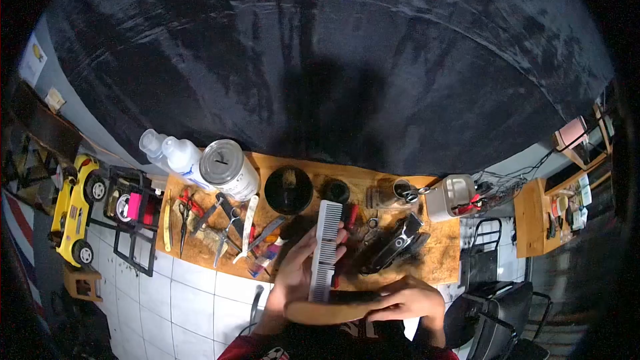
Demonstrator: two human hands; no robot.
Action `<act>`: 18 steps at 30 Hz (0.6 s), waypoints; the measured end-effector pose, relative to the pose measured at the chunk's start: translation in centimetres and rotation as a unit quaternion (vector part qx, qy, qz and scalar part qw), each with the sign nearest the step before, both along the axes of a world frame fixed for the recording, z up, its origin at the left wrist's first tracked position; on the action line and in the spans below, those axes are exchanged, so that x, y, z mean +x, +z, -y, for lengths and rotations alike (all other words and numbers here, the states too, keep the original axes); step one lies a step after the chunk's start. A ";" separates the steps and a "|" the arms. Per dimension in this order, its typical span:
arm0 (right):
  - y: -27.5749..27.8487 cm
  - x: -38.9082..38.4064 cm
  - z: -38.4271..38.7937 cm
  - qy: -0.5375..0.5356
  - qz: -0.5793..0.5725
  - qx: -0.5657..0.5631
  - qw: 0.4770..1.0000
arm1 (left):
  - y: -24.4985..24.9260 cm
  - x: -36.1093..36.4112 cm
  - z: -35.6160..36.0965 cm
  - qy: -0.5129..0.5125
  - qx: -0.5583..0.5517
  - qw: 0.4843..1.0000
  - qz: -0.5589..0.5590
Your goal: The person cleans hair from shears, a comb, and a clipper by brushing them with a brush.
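Observation:
My left hand (297, 263) is closed around a light grey comb (327, 243), which stands upright with teeth along its right side. In my right hand (407, 300) is a brown wooden brush (327, 313), held by its right end. The brush crosses the lower end of the comb; its bristle side is hard to make out. Right of the comb a black hair clipper (397, 247) lies on the wooden table (360, 167). Left of my left hand lie a straight razor (250, 223) and scissors (233, 223).
At the table's back left stand a tin with a slot (225, 163) and spray bottles (181, 157). A dark round bowl (288, 190) sits mid-table. A white container (450, 199) with tools stands at the right edge. A yellow toy car (77, 210) is far left, black chairs (493, 313) lower right.

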State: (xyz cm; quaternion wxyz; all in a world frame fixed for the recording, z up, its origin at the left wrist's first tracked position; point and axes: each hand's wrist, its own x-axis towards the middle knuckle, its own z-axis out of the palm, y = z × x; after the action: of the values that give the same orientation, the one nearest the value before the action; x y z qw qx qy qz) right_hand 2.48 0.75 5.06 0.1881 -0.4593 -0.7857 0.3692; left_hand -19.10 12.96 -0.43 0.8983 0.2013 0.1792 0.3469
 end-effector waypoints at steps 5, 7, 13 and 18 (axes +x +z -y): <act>-2.0 0.9 0.7 -0.239 0.016 0.013 0.971 | -0.8 -0.6 0.5 -0.035 -0.001 0.999 0.039; -0.8 0.4 0.1 -0.352 -0.007 0.035 0.935 | -0.6 -1.0 0.7 -0.058 0.004 0.998 0.028; -1.1 0.4 -0.3 -0.382 -0.067 0.090 0.918 | 0.4 -0.5 0.7 -0.037 0.026 0.999 -0.026; -1.2 0.7 0.5 -0.070 -0.058 0.011 0.996 | 0.4 -0.1 0.3 -0.006 0.041 0.994 -0.099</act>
State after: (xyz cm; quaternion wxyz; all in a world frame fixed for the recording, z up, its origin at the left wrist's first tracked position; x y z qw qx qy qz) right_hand 3.20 0.21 3.82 0.2639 -0.4889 -0.7436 0.3721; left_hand -19.16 12.67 -0.07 0.8692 0.2728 0.2516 0.3269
